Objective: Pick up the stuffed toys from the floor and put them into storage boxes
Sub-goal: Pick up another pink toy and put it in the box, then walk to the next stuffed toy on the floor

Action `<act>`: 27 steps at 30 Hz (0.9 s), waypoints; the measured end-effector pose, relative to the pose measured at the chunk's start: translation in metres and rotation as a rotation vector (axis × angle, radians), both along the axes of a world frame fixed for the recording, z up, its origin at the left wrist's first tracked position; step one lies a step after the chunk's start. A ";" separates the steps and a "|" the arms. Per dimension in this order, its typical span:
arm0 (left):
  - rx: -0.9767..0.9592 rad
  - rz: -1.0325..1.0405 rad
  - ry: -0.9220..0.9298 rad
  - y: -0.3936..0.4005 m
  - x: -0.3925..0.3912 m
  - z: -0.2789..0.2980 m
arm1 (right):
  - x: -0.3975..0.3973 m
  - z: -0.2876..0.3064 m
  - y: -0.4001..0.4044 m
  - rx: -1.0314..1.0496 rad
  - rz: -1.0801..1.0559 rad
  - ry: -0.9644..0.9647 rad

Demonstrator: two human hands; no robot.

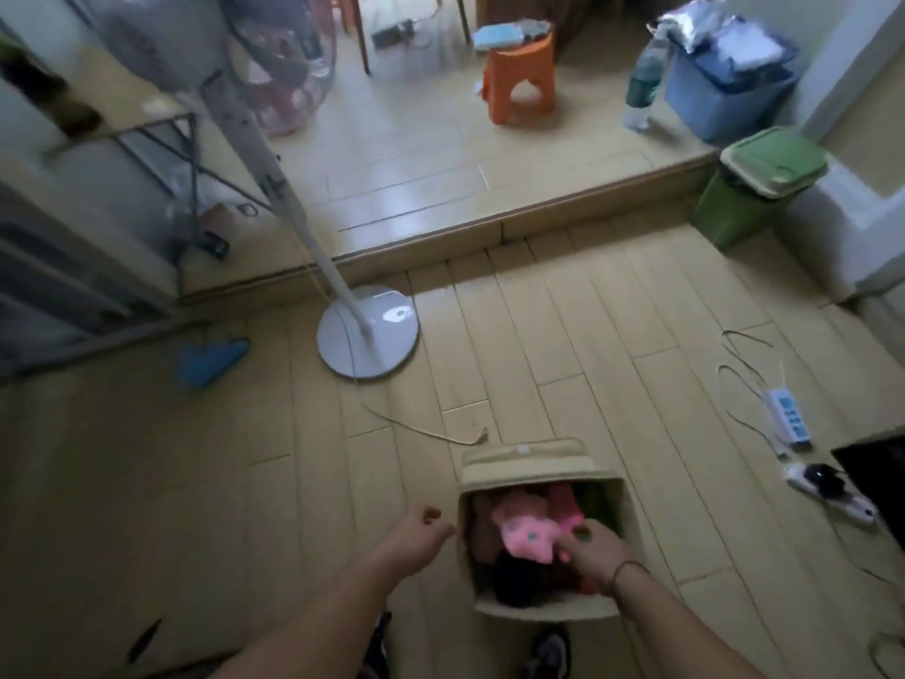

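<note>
While the right hand (pixel 595 551) grips a pink plush toy (pixel 526 531) inside the open beige fabric storage box (pixel 631 519), already holding other stuffed toys, the left hand (pixel 423 534) hovers beside it, loosely curled, empty.

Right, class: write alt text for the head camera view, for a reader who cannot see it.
Seen from above, a person's right hand reaches into an open beige storage box on the wooden floor, touching a pink stuffed toy. The left hand hovers beside the box, holding nothing.
</note>
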State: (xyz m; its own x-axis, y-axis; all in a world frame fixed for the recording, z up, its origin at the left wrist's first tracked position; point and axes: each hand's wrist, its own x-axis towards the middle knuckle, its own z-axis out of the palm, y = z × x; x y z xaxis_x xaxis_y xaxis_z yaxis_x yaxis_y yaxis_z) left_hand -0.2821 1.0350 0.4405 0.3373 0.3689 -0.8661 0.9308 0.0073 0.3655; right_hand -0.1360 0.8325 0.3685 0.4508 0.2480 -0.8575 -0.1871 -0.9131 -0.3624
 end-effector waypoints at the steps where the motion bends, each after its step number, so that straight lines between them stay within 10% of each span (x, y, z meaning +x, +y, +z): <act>1: -0.003 0.026 -0.009 0.012 -0.013 0.003 | -0.006 0.008 0.024 0.010 0.058 -0.008; 17: 0.101 0.642 -0.157 0.370 -0.364 0.027 | -0.261 0.080 0.496 0.213 0.639 0.025; 27: 0.017 0.764 -0.185 0.531 -0.382 -0.016 | -0.284 0.061 0.688 0.071 0.751 0.050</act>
State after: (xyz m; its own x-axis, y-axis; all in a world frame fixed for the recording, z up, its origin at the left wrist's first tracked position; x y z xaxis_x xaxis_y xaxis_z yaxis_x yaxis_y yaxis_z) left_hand -0.6636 1.5663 0.4246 0.1226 0.5695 -0.8128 0.5939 0.6140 0.5199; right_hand -0.4205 1.5205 0.4291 0.0999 0.5290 -0.8427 0.4585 -0.7762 -0.4329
